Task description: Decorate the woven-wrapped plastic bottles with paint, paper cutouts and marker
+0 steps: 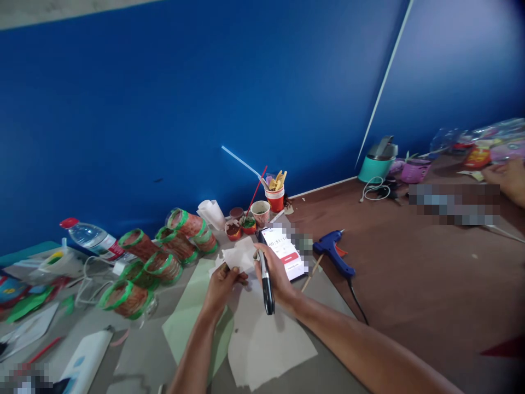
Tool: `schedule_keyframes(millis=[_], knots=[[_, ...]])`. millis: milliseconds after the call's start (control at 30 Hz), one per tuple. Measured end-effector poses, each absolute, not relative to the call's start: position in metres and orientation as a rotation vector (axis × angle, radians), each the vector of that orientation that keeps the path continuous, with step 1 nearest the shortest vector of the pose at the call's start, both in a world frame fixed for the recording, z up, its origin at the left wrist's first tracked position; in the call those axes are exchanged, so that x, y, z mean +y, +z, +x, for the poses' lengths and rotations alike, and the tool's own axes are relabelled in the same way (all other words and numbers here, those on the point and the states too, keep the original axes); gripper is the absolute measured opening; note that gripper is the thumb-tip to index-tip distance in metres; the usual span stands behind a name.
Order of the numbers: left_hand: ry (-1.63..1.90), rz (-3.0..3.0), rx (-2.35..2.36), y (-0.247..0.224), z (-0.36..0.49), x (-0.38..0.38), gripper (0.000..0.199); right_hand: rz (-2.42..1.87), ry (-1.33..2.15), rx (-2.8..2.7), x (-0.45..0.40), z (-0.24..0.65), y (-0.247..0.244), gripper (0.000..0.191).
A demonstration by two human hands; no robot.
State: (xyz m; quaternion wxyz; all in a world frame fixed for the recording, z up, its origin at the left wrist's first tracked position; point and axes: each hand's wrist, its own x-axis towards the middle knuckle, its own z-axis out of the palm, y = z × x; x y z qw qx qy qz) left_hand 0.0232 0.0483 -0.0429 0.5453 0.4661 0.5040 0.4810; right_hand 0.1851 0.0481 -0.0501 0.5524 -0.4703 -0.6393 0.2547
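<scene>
My left hand [221,284] pinches a small torn piece of white paper [239,255] between thumb and fingers. A black marker pen [267,287] with a silver band is gripped in my right hand [281,279], its rear end pointing toward me. The pen's front end is beside the paper's right edge; whether it touches is hard to tell. Beneath my hands lies a larger white sheet [266,350] with a torn, uneven edge. Pale green paper [192,312] is partly under my left forearm. Just beyond my right hand, a phone [283,249] shows a running time display.
Several green-rimmed brown jars [164,265] and a water bottle [92,239] stand left. Small paint cups [248,223] and a red cup [274,200] of sticks are behind. A blue glue gun [334,254] with its cord lies right. Another person's hand [508,178] is far right.
</scene>
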Motion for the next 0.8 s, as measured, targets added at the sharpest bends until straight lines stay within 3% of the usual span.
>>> schedule_keyframes(millis=[467, 800], knots=[[1.517, 0.922, 1.362, -0.05, 0.007, 0.057, 0.034, -1.213, 0.314, -2.09, 0.041, 0.187, -0.036, 0.05], [1.58, 0.898, 1.363, -0.05, 0.003, 0.058, 0.036, -1.252, 0.192, -2.234, 0.04, 0.183, -0.044, 0.048]])
